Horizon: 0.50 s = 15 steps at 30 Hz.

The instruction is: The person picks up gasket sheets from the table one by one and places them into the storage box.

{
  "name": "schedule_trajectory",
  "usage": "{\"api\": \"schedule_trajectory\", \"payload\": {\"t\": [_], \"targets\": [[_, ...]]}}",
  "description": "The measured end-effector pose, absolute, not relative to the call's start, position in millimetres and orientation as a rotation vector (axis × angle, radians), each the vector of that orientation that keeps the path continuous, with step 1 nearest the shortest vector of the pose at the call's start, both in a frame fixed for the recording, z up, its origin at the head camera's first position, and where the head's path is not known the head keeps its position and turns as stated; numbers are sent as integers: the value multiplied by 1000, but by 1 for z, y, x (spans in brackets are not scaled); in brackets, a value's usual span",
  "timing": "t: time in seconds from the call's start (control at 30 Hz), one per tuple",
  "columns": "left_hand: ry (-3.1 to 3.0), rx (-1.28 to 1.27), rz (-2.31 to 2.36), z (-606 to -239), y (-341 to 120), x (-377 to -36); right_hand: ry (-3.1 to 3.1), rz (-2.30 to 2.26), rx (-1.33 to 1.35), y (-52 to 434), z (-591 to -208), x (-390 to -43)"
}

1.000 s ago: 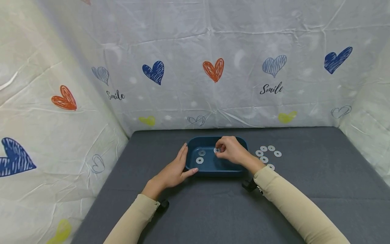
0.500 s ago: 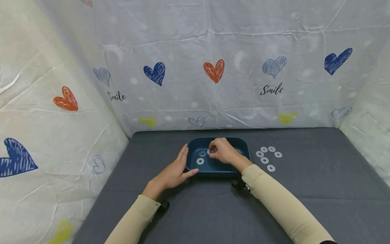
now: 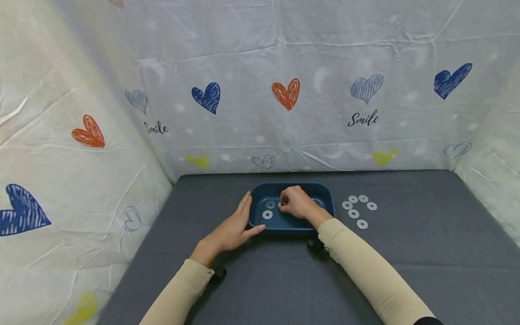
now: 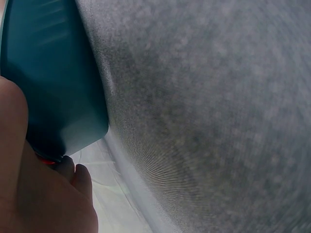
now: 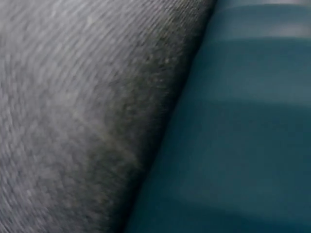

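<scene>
A dark blue tray [image 3: 321, 189] sits on the grey table, with two flat metal washers [image 3: 267, 214] lying in its left part. My right hand [image 3: 295, 202] reaches into the tray with curled fingers and pinches a third washer [image 3: 280, 204] low over the tray floor. My left hand [image 3: 234, 228] rests flat against the tray's left wall, fingers straight and thumb along the front rim. The left wrist view shows the tray's outer wall [image 4: 53, 77] beside my palm. The right wrist view shows only the tray side [image 5: 243, 121] and table cloth.
Several more washers [image 3: 359, 209] lie loose on the grey cloth [image 3: 406, 253] just right of the tray. White sheets printed with hearts wall in the table at the back and on both sides.
My right hand has moved left and lower inside the tray, carrying the pinched washer toward the two lying there. The left hand has stayed in place.
</scene>
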<state>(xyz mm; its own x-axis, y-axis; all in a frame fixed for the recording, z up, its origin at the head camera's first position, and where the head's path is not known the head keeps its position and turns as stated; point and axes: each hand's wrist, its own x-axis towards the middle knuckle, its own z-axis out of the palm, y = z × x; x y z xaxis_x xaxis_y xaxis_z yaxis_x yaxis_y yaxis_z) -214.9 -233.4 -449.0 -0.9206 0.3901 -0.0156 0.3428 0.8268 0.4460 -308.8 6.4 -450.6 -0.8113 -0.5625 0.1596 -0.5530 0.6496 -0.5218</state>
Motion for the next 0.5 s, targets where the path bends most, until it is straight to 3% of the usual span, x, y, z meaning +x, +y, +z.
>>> {"api": "schedule_trajectory", "payload": {"t": [0.5], "targets": [[2904,586,709,-448,-233,-213,2842,-817,-996,4,-453,-310]]}}
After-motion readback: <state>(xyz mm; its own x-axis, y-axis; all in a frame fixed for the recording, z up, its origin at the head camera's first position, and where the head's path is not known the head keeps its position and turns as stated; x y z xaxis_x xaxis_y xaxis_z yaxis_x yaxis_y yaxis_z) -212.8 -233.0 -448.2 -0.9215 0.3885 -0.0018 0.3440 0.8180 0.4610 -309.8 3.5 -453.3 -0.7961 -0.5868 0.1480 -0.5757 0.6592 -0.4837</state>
